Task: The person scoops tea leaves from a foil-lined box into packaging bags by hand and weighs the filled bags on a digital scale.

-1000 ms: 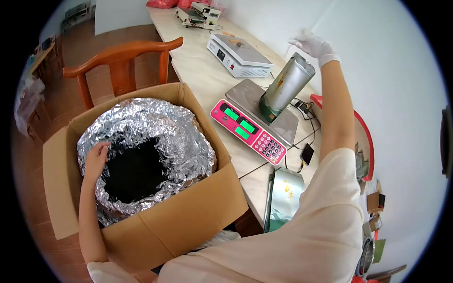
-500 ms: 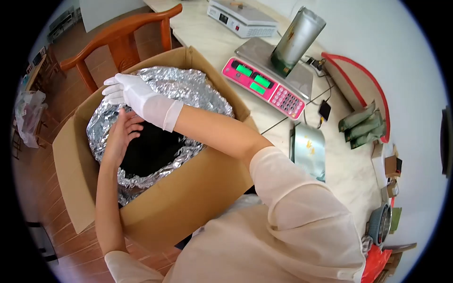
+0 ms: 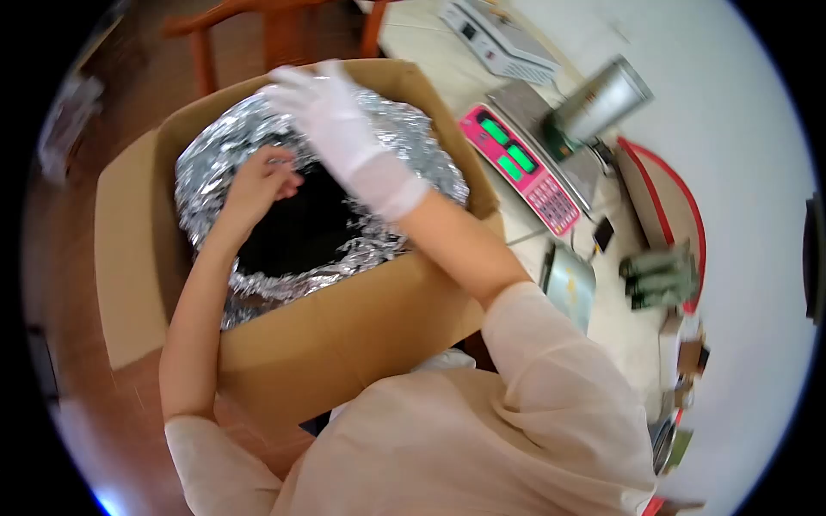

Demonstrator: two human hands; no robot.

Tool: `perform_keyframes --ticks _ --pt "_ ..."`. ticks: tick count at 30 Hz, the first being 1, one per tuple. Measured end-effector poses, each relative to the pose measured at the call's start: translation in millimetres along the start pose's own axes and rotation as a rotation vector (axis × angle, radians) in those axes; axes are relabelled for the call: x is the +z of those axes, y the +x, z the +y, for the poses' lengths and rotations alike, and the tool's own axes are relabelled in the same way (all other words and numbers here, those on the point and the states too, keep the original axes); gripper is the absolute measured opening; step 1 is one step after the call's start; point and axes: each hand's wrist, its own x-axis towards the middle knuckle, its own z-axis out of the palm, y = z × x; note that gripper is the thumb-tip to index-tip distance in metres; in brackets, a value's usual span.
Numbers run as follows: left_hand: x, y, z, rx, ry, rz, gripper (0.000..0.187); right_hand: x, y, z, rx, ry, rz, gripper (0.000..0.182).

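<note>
My right hand (image 3: pixel 323 107) wears a white glove that reaches past the wrist. Its fingers are spread above the crumpled silver foil (image 3: pixel 400 116), smeared by motion, and nothing shows in them. Bare and loosely curled, my left hand (image 3: pixel 265 185) hovers over the near-left side of the dark opening, with a gap between its fingers and nothing visible in them. The hands are apart. Foil surrounds the dark contents (image 3: pixel 292 236), which I cannot make out, inside a large open cardboard box (image 3: pixel 353 340).
Right of the box, a pink scale (image 3: pixel 525 168) bears a tilted silver-and-green bag (image 3: pixel 598 103). Another shiny bag (image 3: pixel 568 284) lies nearer, and several green packets (image 3: pixel 661 275) lie farther right. A second scale (image 3: pixel 499 39) sits behind; a wooden chair (image 3: pixel 288 34) stands beyond the box.
My left hand has come away from the glove and its fingers have curled. My gloved hand has moved right and away from me, its fingers spreading. The whole view has shifted.
</note>
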Motion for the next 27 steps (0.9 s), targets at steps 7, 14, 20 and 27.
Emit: perform_keyframes --ticks 7,14,20,27 --pt "13 -13 30 -0.111 -0.359 -0.290 0.054 -13 -15 -13 0.084 0.551 -0.170 0.074" --pt "9 -8 8 -0.055 0.156 -0.210 0.032 -74 -23 -115 -0.445 -0.533 0.538 0.030" --pt "16 -14 27 -0.007 0.158 -0.220 0.030 -147 -101 -294 -1.144 -2.008 1.578 0.065" --pt "9 -8 16 -0.017 0.162 -0.147 0.029 -262 -150 -356 -0.468 -1.665 1.480 0.049"
